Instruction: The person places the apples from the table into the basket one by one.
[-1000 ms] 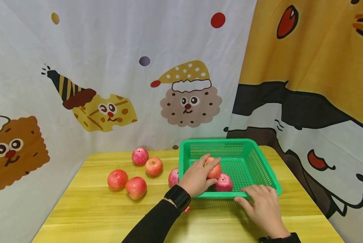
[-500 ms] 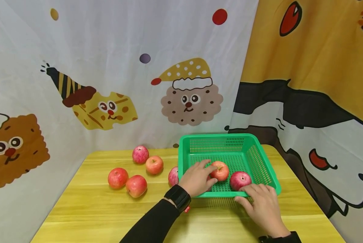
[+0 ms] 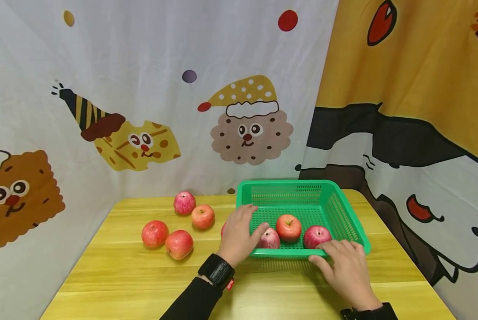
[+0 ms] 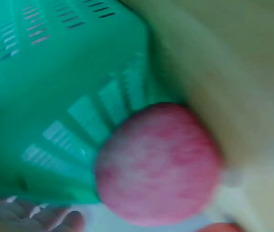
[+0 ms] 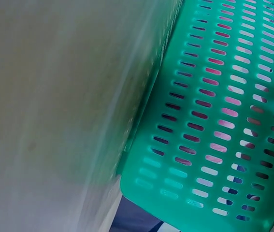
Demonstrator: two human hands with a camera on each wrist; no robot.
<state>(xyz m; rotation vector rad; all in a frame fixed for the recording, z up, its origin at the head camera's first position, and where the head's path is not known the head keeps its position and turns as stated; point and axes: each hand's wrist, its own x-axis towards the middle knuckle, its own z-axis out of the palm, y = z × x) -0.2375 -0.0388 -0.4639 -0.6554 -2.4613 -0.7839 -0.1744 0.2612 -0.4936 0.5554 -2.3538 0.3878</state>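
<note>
In the head view, my left hand (image 3: 237, 235) hovers at the left rim of the green basket (image 3: 343, 213), fingers extended and holding nothing. Inside the basket lie three apples: an orange-red apple (image 3: 288, 228), a darker red apple (image 3: 317, 236) at the right, and a pale pink apple (image 3: 270, 239) partly behind my left thumb. My right hand (image 3: 346, 274) grips the front rim, fingers over the edge and thumb outside. Another apple (image 4: 158, 164) sits against the basket's outer left side in the left wrist view; in the head view my left hand hides most of it.
Several apples stand grouped on the left of the wooden table (image 3: 115, 275), among them a pink apple (image 3: 185, 203) at the back and a red apple (image 3: 179, 244) in front. A cartoon-printed curtain (image 3: 155, 53) hangs behind the table.
My left hand has let go of the orange-red apple and drawn back left to the rim. The darker apple rolled right toward my right hand, which stays on the rim.
</note>
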